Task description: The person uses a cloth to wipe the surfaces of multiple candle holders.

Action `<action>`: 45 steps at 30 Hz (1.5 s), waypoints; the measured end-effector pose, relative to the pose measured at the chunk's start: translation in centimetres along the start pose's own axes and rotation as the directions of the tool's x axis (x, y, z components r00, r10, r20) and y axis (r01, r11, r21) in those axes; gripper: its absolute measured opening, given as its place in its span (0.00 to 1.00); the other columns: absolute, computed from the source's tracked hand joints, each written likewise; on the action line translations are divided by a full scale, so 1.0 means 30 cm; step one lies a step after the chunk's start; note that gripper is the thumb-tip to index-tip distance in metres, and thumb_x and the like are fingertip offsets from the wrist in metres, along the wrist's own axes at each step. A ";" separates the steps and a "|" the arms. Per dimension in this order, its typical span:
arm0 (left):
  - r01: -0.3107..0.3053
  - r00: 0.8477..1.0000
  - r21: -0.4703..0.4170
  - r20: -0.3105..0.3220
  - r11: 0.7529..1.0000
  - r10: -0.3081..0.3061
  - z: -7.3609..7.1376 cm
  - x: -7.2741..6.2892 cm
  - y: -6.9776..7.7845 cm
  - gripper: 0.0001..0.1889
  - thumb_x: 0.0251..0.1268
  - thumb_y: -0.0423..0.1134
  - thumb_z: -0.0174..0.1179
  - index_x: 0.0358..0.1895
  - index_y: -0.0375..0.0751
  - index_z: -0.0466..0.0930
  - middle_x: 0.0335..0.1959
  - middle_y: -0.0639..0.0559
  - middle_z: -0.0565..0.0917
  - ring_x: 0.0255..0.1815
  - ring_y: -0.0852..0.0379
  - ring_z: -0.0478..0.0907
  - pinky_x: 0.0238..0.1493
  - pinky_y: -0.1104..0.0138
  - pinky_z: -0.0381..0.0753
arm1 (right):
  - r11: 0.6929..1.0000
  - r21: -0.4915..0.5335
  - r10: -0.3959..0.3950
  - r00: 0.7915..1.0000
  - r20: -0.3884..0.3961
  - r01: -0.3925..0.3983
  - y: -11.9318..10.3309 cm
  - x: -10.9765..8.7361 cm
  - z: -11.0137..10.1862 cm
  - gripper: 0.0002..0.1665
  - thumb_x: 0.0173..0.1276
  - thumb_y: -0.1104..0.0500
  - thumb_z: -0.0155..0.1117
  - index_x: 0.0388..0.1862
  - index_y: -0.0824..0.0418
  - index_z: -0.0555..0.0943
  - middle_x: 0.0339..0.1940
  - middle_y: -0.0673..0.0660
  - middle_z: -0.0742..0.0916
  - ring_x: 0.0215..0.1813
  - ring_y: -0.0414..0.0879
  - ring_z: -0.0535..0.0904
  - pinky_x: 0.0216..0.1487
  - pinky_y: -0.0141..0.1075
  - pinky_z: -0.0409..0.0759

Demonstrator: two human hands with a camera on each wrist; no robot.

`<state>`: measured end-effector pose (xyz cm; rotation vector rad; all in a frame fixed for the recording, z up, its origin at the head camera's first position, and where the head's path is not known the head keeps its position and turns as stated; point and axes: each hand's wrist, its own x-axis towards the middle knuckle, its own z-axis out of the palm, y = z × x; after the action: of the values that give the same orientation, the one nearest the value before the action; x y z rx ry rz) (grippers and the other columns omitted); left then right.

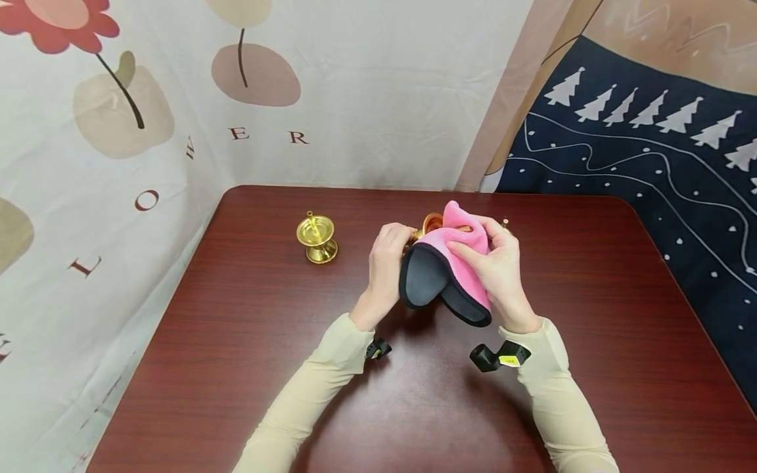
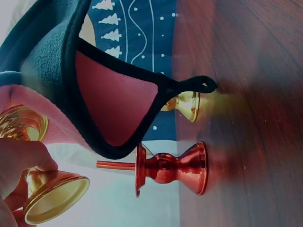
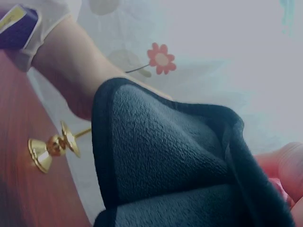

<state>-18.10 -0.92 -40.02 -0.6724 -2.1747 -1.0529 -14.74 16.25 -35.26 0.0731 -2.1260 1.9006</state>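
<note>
My left hand (image 1: 386,269) grips the stem of a brass candle holder (image 2: 57,194), tilted above the table, its flared base showing in the left wrist view. A pink cloth (image 1: 446,249) with a dark grey side and black edging is bunched against the holder's upper part. My right hand (image 1: 501,272) pinches that cloth between thumb and fingers, pressed round the holder's dish end. The cloth's dark side (image 3: 165,151) fills much of the right wrist view and hides the holder there. A black loop (image 2: 203,84) hangs from one corner.
Another brass candle holder (image 1: 317,238) stands upright at the back left. The left wrist view shows a reddish metal holder (image 2: 175,168) and a gold one (image 2: 189,104) partly behind the cloth. The brown wooden table (image 1: 248,341) meets printed fabric (image 1: 378,98) at the back.
</note>
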 end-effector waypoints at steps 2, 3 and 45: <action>-0.013 1.000 0.010 0.006 1.000 0.012 0.000 0.002 0.002 0.07 0.64 0.28 0.51 0.37 0.36 0.79 0.35 0.47 0.80 0.45 0.52 0.72 0.49 0.63 0.72 | 1.000 0.002 -0.003 1.000 -0.018 0.003 -0.004 0.000 0.000 0.24 0.54 0.66 0.71 0.52 0.66 0.79 0.41 0.49 0.84 0.41 0.45 0.78 0.39 0.27 0.79; -0.017 1.000 0.016 0.010 1.000 0.017 -0.001 0.003 0.002 0.06 0.64 0.28 0.51 0.38 0.37 0.79 0.35 0.47 0.80 0.45 0.52 0.72 0.50 0.63 0.72 | 1.000 0.006 -0.004 1.000 -0.024 0.004 -0.005 0.002 -0.002 0.24 0.54 0.66 0.71 0.51 0.66 0.79 0.41 0.49 0.84 0.40 0.45 0.78 0.39 0.27 0.79; 0.052 0.996 -0.146 -0.065 0.988 -0.062 -0.027 0.024 -0.005 0.14 0.38 0.29 0.69 0.32 0.35 0.78 0.32 0.46 0.81 0.43 0.49 0.72 0.44 0.63 0.74 | 0.576 -0.404 -0.594 0.703 0.391 0.711 -0.044 -0.079 -0.020 0.27 0.46 0.83 0.59 0.47 0.68 0.82 0.47 0.63 0.84 0.50 0.56 0.75 0.49 0.45 0.75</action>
<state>-18.42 -1.55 -39.19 -0.6313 -2.0840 -1.2543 -12.07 16.29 -34.52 0.8664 -2.2212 0.8575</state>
